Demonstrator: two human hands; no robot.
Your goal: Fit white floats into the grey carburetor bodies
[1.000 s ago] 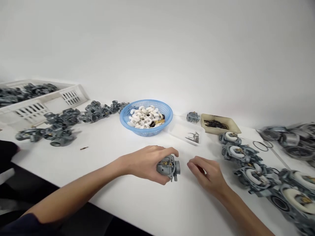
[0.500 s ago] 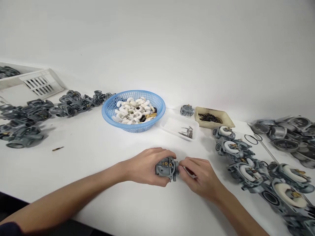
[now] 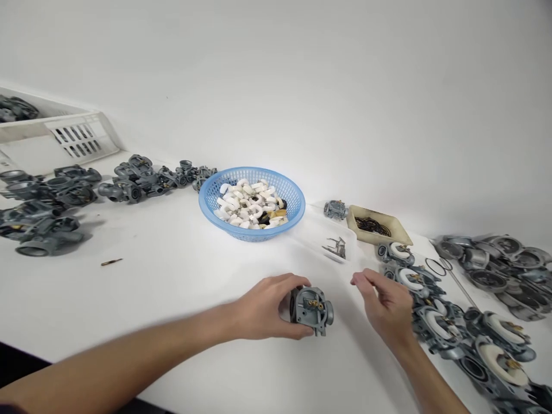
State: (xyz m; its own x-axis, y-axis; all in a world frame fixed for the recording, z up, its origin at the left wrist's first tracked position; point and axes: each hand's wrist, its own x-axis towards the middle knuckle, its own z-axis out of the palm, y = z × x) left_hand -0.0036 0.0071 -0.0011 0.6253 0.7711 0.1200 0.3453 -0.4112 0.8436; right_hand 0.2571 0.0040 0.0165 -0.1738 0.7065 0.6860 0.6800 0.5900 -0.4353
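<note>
A grey metal carburetor body [image 3: 311, 310] with brass jets faces up at the front middle of the table. My left hand [image 3: 276, 307] grips it from the left, thumb on the near side and fingers on the far side. To its right, apart from the carburetor, my right hand [image 3: 383, 302] is raised with thumb and forefinger pinched together. Whatever that pinch may hold is too small to make out. Just beyond the right hand lies a shallow white tray [image 3: 308, 238] with small metal pins [image 3: 336, 248].
A blue basket [image 3: 252, 234] holds white floats. Near a beige box [image 3: 383, 237] of black rings, carburetors with white floats [image 3: 437, 325] line the right. Metal bowls [image 3: 487, 280] lie farther right. More carburetors [image 3: 47, 236] and a small screwdriver-like tool [image 3: 111, 262] sit left.
My right hand has left the carburetor's side and moved right, fingers still pinched. My left hand keeps hold of the carburetor, now slightly farther right and lower in view. The whole view has shifted.
</note>
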